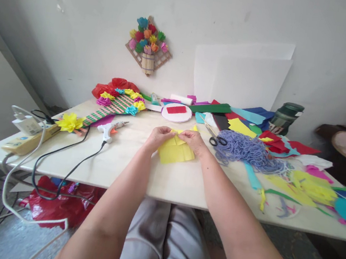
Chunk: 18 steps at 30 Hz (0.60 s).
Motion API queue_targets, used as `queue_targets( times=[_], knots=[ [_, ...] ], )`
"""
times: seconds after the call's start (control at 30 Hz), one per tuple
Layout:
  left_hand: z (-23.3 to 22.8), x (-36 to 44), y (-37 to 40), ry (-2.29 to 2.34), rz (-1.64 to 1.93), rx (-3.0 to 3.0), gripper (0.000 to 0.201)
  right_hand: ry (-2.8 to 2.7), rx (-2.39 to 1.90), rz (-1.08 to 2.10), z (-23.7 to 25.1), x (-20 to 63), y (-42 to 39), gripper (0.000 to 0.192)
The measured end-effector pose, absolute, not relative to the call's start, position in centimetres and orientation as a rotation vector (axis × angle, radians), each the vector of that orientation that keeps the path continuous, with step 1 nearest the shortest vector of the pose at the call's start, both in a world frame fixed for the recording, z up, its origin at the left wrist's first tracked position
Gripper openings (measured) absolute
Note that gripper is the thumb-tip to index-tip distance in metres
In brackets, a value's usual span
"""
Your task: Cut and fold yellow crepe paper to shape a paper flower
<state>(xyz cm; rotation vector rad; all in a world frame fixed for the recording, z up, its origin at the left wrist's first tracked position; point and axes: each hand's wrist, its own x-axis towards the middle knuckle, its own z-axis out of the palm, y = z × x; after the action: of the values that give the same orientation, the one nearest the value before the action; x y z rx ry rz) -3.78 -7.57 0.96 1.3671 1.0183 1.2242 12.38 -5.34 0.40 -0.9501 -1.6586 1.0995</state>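
Between my two hands is a piece of yellow crepe paper (176, 153), its lower part hanging down just above or against the table. My left hand (160, 137) pinches its upper left edge. At the upper right edge, the fingers of my right hand (194, 142) are closed on the same paper. Folds run across its top, partly covered by my fingers. Beyond my hands lies a white oval disc (176, 117) with a red paper rectangle (176, 110) on it. Black-handled scissors (218, 141) lie to the right of my right hand.
A hot glue gun (109, 131) and its cord lie to the left, near a power strip (31, 139). A striped, flower-trimmed craft piece (108, 109) rests behind them. Purple yarn (249, 151), colored paper scraps (309, 187) and a dark green jar (286, 118) occupy the right side.
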Motion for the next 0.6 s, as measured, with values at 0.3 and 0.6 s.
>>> queue_targets(
  times=[0.3, 0.6],
  knots=[
    [0.85, -3.9, -7.39, 1.059, 1.238, 1.406, 0.029, -1.632, -0.946, 1.097, 0.55, 12.22, -5.46, 0.02],
    [0.89, -3.77, -7.53, 1.031, 1.254, 1.393, 0.031, -1.654, -0.927, 1.085, 0.47, 12.31, -5.38, 0.021]
  ],
)
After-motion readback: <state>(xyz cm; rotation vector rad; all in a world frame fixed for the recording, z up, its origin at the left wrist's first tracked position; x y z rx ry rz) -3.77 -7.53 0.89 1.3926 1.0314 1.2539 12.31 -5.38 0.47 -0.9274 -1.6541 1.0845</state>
